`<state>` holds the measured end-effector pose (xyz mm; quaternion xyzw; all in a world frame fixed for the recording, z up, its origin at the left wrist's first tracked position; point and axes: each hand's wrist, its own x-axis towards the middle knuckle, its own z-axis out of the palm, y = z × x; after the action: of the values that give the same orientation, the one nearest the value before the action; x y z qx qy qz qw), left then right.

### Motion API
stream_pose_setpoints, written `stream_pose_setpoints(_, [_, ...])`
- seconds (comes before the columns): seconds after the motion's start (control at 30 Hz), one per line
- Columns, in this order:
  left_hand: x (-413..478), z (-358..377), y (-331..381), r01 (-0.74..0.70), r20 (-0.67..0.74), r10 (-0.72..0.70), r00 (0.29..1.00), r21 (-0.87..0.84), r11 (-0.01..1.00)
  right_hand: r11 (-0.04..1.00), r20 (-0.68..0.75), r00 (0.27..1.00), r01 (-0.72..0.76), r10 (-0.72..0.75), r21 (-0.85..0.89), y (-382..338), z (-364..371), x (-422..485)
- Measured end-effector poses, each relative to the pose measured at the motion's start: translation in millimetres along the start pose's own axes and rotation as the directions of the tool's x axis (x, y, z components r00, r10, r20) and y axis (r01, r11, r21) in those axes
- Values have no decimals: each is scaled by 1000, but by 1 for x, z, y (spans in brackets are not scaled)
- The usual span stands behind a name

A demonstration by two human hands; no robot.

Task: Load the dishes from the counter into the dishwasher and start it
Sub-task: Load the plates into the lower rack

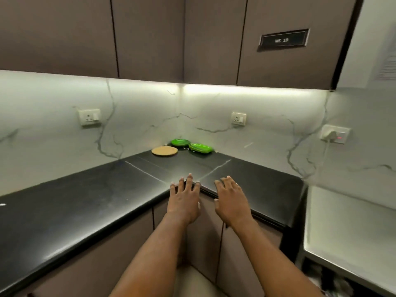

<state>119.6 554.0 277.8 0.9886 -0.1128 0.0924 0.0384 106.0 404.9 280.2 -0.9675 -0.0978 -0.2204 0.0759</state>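
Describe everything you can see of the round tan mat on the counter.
The mat is a thin, round, tan disc that looks like cork, plain on top. It lies flat on the black counter near the back corner. A green dish sits just behind its right edge; whether they touch is unclear. Nothing else touches it.

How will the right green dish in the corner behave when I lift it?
The right green dish looks glossy, so it may be slippery to grip. It is shallow and lies flat on the black counter, so if pushed it should slide, not roll.
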Motion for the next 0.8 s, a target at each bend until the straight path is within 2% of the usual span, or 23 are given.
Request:
stream_pose_setpoints(0.3, [89, 19, -126, 28, 96, -38, 995, 103, 994, 1000, -11, 1000, 5, -5, 18, -56, 78, 122])
stream_pose_setpoints(0.57, [182, 61, -167, 60, 132, -72, 989, 97, 993, 998, 59, 998, 15, -19, 69, -37, 155, 218])
stream_pose_setpoints(0.8, [279, 85, -194, 171, 160, -183, 970, 85, 982, 987, 115, 986, 110, -123, 118, -7, 203, 324])
